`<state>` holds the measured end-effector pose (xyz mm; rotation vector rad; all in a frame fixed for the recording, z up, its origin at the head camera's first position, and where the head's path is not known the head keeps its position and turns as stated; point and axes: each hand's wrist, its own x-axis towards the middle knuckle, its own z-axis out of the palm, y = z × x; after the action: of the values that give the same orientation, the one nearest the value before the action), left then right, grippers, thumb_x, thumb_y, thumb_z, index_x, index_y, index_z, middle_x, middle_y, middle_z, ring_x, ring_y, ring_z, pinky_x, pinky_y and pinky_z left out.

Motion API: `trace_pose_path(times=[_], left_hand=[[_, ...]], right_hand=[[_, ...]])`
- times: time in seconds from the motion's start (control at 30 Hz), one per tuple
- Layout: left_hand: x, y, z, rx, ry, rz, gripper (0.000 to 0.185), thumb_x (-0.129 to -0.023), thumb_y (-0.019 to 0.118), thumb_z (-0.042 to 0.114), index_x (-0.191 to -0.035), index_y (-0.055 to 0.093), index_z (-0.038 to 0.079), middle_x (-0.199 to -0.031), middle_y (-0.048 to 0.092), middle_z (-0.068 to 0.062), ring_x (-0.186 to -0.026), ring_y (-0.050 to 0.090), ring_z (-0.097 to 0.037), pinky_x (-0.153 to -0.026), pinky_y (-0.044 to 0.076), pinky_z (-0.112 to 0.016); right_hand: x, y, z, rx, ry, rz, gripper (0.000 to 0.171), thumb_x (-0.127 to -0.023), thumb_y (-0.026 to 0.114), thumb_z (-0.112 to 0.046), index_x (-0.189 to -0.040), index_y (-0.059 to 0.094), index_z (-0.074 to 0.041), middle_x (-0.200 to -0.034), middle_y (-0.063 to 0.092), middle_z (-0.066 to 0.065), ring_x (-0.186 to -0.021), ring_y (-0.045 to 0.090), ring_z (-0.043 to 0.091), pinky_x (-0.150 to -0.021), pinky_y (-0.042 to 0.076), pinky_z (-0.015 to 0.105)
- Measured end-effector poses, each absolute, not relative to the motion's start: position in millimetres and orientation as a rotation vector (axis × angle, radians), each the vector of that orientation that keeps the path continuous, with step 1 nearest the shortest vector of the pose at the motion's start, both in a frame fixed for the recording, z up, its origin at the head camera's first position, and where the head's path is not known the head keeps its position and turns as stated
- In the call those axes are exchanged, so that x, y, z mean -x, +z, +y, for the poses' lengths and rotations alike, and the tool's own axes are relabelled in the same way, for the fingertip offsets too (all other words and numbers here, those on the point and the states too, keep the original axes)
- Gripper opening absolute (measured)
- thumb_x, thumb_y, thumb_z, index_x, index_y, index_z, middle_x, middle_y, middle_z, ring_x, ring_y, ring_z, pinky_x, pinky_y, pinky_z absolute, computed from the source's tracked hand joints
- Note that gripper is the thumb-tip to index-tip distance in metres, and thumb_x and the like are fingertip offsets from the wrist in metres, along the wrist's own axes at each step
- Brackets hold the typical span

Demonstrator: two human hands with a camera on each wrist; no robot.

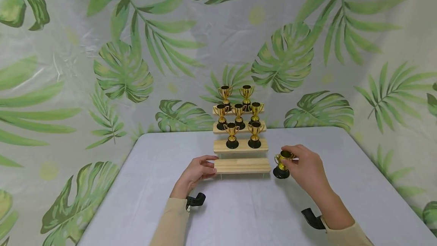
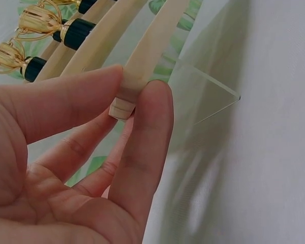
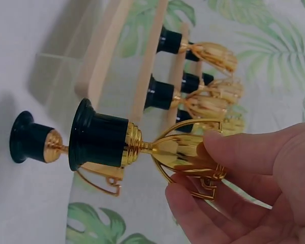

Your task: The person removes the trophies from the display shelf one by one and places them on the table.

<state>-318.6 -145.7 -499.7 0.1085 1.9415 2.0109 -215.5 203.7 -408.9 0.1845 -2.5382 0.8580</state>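
Note:
My left hand (image 1: pixel 197 171) pinches the left end of the lowest wooden step (image 1: pixel 242 166) of a tiered display stand. In the left wrist view, thumb and finger lie on either side of that board end (image 2: pixel 134 76). My right hand (image 1: pixel 308 168) holds a small gold trophy cup (image 3: pixel 109 134) by its bowl and handles, just right of the lowest step. Its black base points down toward the table. Behind it in the right wrist view, a second trophy cup (image 3: pixel 33 137) stands on the table, partly covered by the held one.
Several more gold trophy cups (image 1: pixel 238 113) stand on the three upper steps (image 1: pixel 223 147). Thin clear supports (image 2: pixel 213 81) hold the lowest step above the white table (image 1: pixel 164 155). A leaf-patterned curtain (image 1: pixel 232 29) hangs directly behind the stand.

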Motion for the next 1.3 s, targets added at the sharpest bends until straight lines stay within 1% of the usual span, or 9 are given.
trace_pose_path(times=[0.23, 0.37, 0.7, 1.0, 1.17, 1.3], left_hand=[[318.8, -501.4, -144.8, -0.119, 2.004, 1.94, 0.053, -0.083, 0.072, -0.01, -0.134, 0.062, 0.001, -0.1, 0.062, -0.014, -0.082, 0.067, -0.022, -0.08, 0.061, -0.039], [319.6, -500.3, -145.4, -0.114, 2.013, 1.938, 0.052, -0.082, 0.072, -0.011, -0.132, 0.063, 0.001, -0.098, 0.063, -0.013, -0.081, 0.067, -0.022, -0.081, 0.061, -0.04], [319.0, -498.5, -145.9, -0.133, 2.011, 1.93, 0.052, -0.083, 0.071, -0.011, -0.134, 0.061, -0.001, -0.099, 0.063, -0.015, -0.081, 0.067, -0.021, -0.081, 0.061, -0.039], [320.9, -501.2, -147.0, -0.138, 2.013, 1.922, 0.053, -0.083, 0.072, -0.01, -0.135, 0.06, -0.002, -0.099, 0.063, -0.014, -0.081, 0.067, -0.021, -0.08, 0.061, -0.038], [320.8, -502.0, -147.2, -0.141, 2.019, 1.918, 0.053, -0.083, 0.072, -0.011, -0.134, 0.06, -0.002, -0.098, 0.063, -0.014, -0.082, 0.067, -0.021, -0.079, 0.061, -0.037], [320.6, -501.1, -148.4, -0.128, 2.014, 1.921, 0.052, -0.083, 0.072, -0.01, -0.133, 0.062, 0.0, -0.098, 0.063, -0.013, -0.082, 0.067, -0.022, -0.08, 0.061, -0.038]], right_hand=[[214.3, -422.2, 212.8, -0.171, 0.837, -2.587, 0.036, -0.083, 0.081, -0.006, -0.118, 0.072, -0.004, -0.109, 0.069, 0.014, -0.086, 0.07, 0.033, -0.066, 0.06, 0.044], [215.1, -429.5, 215.4, -0.165, 0.829, -2.607, 0.036, -0.083, 0.081, -0.006, -0.118, 0.072, -0.004, -0.107, 0.069, 0.015, -0.086, 0.07, 0.033, -0.064, 0.059, 0.043], [216.0, -445.9, 216.2, -0.135, 0.838, -2.67, 0.034, -0.083, 0.082, -0.007, -0.116, 0.073, -0.007, -0.108, 0.068, 0.016, -0.086, 0.068, 0.031, -0.064, 0.058, 0.042], [216.6, -456.0, 216.9, -0.139, 0.835, -2.664, 0.033, -0.081, 0.083, -0.007, -0.113, 0.073, -0.008, -0.102, 0.068, 0.014, -0.084, 0.069, 0.03, -0.064, 0.058, 0.042], [215.1, -455.9, 216.9, -0.139, 0.833, -2.679, 0.035, -0.082, 0.083, -0.008, -0.116, 0.073, -0.008, -0.105, 0.068, 0.014, -0.085, 0.068, 0.03, -0.064, 0.057, 0.042], [213.7, -455.4, 216.9, -0.137, 0.832, -2.681, 0.037, -0.081, 0.082, -0.007, -0.117, 0.072, -0.007, -0.107, 0.069, 0.015, -0.085, 0.068, 0.029, -0.065, 0.057, 0.042]])
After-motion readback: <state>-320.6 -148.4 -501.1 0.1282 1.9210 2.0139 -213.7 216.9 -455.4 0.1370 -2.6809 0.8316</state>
